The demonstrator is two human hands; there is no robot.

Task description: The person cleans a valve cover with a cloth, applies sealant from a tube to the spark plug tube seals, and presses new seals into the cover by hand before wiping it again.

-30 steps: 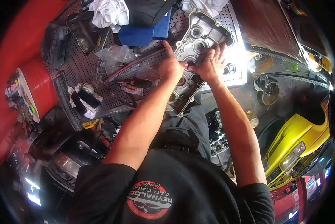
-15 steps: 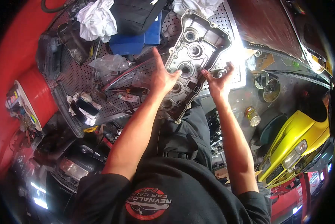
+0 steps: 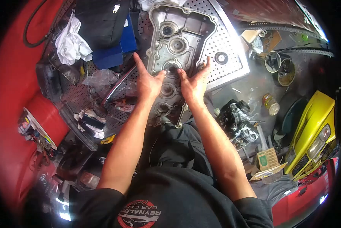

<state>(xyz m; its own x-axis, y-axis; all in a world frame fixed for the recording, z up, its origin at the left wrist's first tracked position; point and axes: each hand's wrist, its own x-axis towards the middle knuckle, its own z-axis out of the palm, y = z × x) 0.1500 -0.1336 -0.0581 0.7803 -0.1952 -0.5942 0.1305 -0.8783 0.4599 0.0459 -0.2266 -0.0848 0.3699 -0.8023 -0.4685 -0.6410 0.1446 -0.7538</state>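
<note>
A bare metal valve cover (image 3: 178, 57) lies with its hollow side up over the near edge of the perforated bench, its lower end close to my lap. Several round tube openings run along it. My left hand (image 3: 149, 81) grips its left side, with the thumb at the middle opening and the index finger stretched forward. From the right side my right hand (image 3: 193, 85) grips it, thumb tip at that same opening and index finger pointing up. The fingers under the cover are hidden. A round dark ring (image 3: 221, 57) sits on the bench to its right.
On the perforated metal bench (image 3: 231, 64) are a black bag (image 3: 100, 22), a blue box (image 3: 109, 57), a white rag (image 3: 71, 41) and clear plastic (image 3: 100, 78). An engine part (image 3: 237, 121), a can (image 3: 271, 104) and a cardboard box (image 3: 267, 159) stand at lower right, near a yellow bumper (image 3: 311, 129).
The valve cover has turned more upright and moved left in view. My right hand has come inward, its thumb now at the middle opening. The ring on the bench is uncovered.
</note>
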